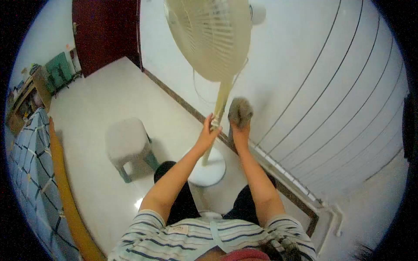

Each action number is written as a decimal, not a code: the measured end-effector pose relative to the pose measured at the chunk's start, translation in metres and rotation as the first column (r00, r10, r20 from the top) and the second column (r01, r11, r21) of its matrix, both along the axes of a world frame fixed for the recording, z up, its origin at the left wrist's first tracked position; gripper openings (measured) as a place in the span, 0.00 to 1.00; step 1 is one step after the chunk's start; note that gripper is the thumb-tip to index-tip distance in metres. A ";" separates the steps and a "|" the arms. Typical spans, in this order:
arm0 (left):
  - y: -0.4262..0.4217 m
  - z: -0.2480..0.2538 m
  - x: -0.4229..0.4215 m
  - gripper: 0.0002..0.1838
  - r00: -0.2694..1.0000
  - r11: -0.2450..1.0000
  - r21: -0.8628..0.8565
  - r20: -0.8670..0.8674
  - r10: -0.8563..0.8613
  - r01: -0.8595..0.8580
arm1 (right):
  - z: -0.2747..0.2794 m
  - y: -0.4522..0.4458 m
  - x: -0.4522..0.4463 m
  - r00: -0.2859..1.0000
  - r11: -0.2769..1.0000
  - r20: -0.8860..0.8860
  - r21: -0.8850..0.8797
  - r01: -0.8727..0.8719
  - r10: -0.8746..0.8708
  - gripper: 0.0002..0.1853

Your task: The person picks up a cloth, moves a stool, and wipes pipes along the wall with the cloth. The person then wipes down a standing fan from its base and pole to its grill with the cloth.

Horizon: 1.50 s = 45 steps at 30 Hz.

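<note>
A cream-coloured standing fan [209, 39] rises in front of me, its caged head tilted and its round white base [208, 172] on the floor between my knees. My left hand [208, 134] is closed around the fan's pole [223, 96], near a collar partway down. Just to the right of the pole, my right hand [241, 132] grips a bunched grey-brown cloth [240, 112]. The cloth hides most of that hand's fingers. It is held apart from the pole, close to the wall.
A grey stool [127, 141] stands on the tiled floor to my left. Beyond it is a bed with a blue checked cover [32, 152] and a wooden edge [65, 187]. A ribbed white radiator-like panel [339, 87] lines the right wall. A dark red door [106, 35] is at the back.
</note>
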<state>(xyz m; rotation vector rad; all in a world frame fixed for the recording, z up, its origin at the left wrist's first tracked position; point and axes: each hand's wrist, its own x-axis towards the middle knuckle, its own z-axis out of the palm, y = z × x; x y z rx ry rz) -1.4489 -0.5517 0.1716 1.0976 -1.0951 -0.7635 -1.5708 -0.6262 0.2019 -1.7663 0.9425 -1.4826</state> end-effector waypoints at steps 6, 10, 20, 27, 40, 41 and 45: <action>-0.018 -0.001 0.011 0.35 0.993 1.000 -0.021 -0.116 -0.023 0.021 | 0.067 -0.007 0.019 0.981 0.978 0.086 0.101 -0.182 0.174 0.29; -0.037 -0.012 0.015 0.33 0.997 0.998 -0.004 -0.043 -0.068 0.068 | 0.050 -0.018 0.045 0.975 0.977 0.057 -0.026 -0.212 0.213 0.29; 0.010 -0.009 0.016 0.30 0.785 0.992 -0.037 -0.609 -0.117 0.119 | 0.014 0.024 0.022 0.772 0.767 -0.547 -0.630 -0.124 -0.324 0.29; 0.066 -0.037 0.010 0.30 0.401 0.925 -0.232 -0.849 -0.344 0.302 | 0.011 0.067 0.017 0.405 0.834 -0.877 -0.011 -0.552 0.257 0.41; 0.066 0.019 0.071 0.28 0.798 0.968 -0.028 -0.572 0.188 -0.248 | 0.067 0.018 0.063 0.932 0.974 -0.280 0.063 -0.219 0.228 0.23; 0.056 0.027 0.073 0.28 0.800 0.968 -0.028 -0.570 0.189 -0.249 | 0.065 0.018 0.060 0.933 0.973 -0.277 0.063 -0.221 0.229 0.23; 0.009 0.062 0.069 0.31 0.932 0.982 -0.121 -0.350 0.094 -0.145 | 0.056 -0.006 0.032 0.971 0.982 -0.213 -0.126 -0.139 0.110 0.14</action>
